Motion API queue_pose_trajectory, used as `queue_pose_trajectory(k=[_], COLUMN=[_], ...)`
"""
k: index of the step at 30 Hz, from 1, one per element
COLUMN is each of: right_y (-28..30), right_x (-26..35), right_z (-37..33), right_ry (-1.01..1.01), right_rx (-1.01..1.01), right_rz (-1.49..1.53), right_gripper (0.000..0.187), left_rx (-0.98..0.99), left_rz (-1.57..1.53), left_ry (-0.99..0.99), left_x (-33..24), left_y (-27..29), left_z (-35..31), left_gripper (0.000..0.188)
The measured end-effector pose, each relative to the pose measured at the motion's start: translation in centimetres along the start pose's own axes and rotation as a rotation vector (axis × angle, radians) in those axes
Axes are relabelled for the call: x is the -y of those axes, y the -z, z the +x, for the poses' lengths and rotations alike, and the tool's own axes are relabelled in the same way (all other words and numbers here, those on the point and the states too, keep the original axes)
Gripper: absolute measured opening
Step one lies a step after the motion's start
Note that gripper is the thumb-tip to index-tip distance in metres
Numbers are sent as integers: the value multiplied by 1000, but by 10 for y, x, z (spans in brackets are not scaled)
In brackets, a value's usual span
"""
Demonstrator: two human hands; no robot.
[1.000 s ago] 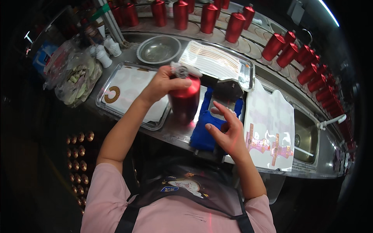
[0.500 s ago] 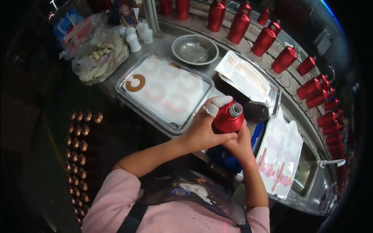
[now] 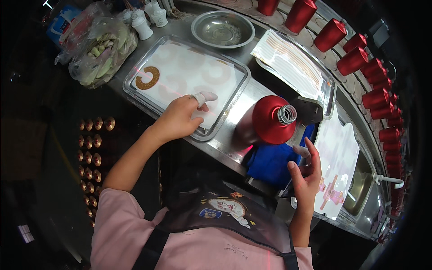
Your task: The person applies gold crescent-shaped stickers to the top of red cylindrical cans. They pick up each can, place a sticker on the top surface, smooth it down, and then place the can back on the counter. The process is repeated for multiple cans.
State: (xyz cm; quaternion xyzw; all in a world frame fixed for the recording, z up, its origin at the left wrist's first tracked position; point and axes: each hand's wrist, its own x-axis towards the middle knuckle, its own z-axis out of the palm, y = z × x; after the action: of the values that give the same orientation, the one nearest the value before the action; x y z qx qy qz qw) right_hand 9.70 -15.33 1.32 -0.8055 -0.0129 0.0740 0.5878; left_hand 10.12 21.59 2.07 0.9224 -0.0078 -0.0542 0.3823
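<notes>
A red bottle (image 3: 270,118) with a silver threaded neck stands on the steel counter, touched by neither hand. My left hand (image 3: 182,116) is over the near edge of a clear-rimmed tray (image 3: 243,92), its fingers apart and a white covering on one finger. In the tray lies a white sheet (image 3: 186,67) with one gold, C-shaped decal (image 3: 147,78) at its left end. My right hand (image 3: 308,173) hovers open and empty to the right of the bottle, beside a blue cloth (image 3: 270,163); one of its fingertips is covered too.
Behind the tray are a metal bowl (image 3: 222,30) and white dispenser bottles (image 3: 141,24). A second tray holds striped sheets (image 3: 290,63). On the right, a white sheet with pink decals (image 3: 333,193) lies by a sink (image 3: 357,195). Red bottles (image 3: 330,35) line a conveyor (image 3: 348,81).
Both hands have let go of the red bottle, which now stands on the counter. My left hand has moved left to the tray; my right hand has drawn away to the right and lower.
</notes>
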Motion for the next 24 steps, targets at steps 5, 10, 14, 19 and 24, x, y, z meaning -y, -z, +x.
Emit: queue_pose_trajectory(k=[5,10,14,19,24], right_y=[1,0,-2,-1,3], right_x=[2,3,-3,-9,-9], right_z=[-6,-7,-7,-6,0], right_ry=[-33,-33,-24,-51,-16], right_rx=[1,25,27,33,26], right_rz=[-21,13,11,18,26], right_gripper=[70,68,67,65,63], left_rx=[23,54,104,63,-262], left_rz=[207,313,327,305,165], left_ry=[-189,-269,-190,-193,-101], left_x=[7,7,5,4,7], left_y=[-15,-13,-13,-15,-15], left_z=[-2,4,5,8,20], left_gripper=[61,63,63,54,33])
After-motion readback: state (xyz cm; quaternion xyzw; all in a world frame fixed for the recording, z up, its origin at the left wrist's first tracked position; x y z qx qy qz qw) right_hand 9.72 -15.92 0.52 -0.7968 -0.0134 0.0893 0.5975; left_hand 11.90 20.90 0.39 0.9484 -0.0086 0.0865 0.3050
